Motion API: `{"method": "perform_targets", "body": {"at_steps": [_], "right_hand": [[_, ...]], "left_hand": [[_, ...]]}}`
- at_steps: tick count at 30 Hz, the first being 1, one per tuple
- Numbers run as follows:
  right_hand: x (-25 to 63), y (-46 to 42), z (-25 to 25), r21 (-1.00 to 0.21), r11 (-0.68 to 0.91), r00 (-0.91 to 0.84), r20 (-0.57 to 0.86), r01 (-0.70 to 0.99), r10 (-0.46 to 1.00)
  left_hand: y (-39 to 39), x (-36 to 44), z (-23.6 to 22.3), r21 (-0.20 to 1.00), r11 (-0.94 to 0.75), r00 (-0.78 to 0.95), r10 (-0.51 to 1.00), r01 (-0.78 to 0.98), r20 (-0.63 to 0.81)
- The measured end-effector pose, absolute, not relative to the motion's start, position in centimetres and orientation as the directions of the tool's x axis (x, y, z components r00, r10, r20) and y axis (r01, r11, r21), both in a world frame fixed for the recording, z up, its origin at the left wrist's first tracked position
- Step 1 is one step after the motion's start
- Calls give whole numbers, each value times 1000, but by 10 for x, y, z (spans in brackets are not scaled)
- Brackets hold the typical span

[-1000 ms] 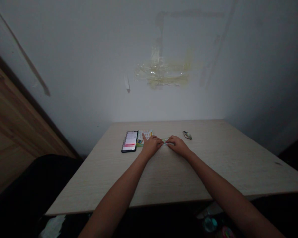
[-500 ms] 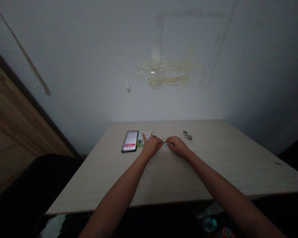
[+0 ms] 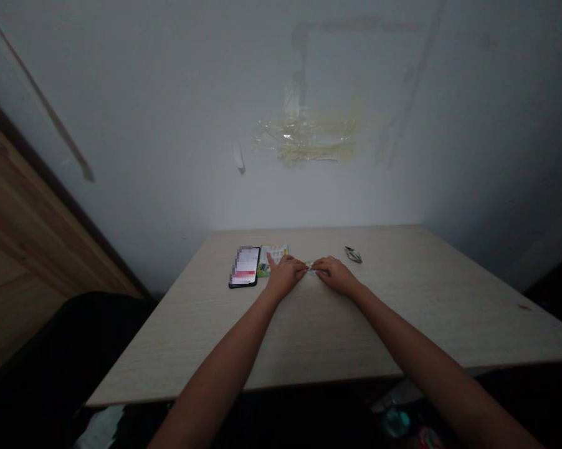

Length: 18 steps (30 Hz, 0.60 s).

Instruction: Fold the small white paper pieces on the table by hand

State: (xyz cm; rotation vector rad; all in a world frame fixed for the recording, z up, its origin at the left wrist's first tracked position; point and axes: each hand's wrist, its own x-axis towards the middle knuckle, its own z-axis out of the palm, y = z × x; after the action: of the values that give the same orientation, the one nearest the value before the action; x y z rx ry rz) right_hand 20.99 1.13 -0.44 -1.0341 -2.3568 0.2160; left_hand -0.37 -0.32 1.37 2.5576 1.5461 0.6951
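Paper (image 3: pixel 310 266), small and printed in pale green and white, lies just right of the centre of the frame, below the middle, between the fingertips of two hands.

At the far left, a wood panel (image 3: pixel 23 206) slants down, with a dark shape (image 3: pixel 70 349) below it in the lower left. A whitish thing (image 3: pixel 100 428) shows at the bottom edge there, under the near edge of the table (image 3: pixel 192 340).

On the table, left of centre, lies a phone (image 3: pixel 246 265), screen up and lit, part of it pixelated. Just right of it is a leaflet (image 3: pixel 278 251), green and white, partly covered by the left hand (image 3: pixel 286 274). One finger of that hand juts toward the upper left over the leaflet; the others are drawn together at the paper's left side. Higher up, a loose strip (image 3: pixel 239 157) and shiny yellowed tape (image 3: pixel 311 138) cling to the wall (image 3: pixel 169 112).

The right hand (image 3: pixel 336 274) has its fingers bent and nearly closed at the paper's right side. How firmly either hand grips it, I cannot tell. Right of this hand, well apart from the paper, lies a folded piece (image 3: pixel 354 255). Below the table, lower right, are a teal-topped clear thing (image 3: pixel 395 422) and a pink one (image 3: pixel 428 438), both dim.
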Motion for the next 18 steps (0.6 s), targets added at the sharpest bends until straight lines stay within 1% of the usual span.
{"method": "perform_targets", "body": {"at_steps": [4,9,15,18], "right_hand": [[209,12,-6,-358,669,-531,415,651,739],[207,13,-10,-342,682,-538,429,647,725],[208,13,-10,-344,696,-545,443,629,712],[209,13,-8,-351,696,-547,438,626,713]], "left_hand": [[-3,-2,14,324,-449,345,878,833,331],[-3,2,13,341,-419,307,890,841,336],[-2,2,13,416,-375,257,915,829,311],[-2,2,14,431,-371,255,918,822,303]]}}
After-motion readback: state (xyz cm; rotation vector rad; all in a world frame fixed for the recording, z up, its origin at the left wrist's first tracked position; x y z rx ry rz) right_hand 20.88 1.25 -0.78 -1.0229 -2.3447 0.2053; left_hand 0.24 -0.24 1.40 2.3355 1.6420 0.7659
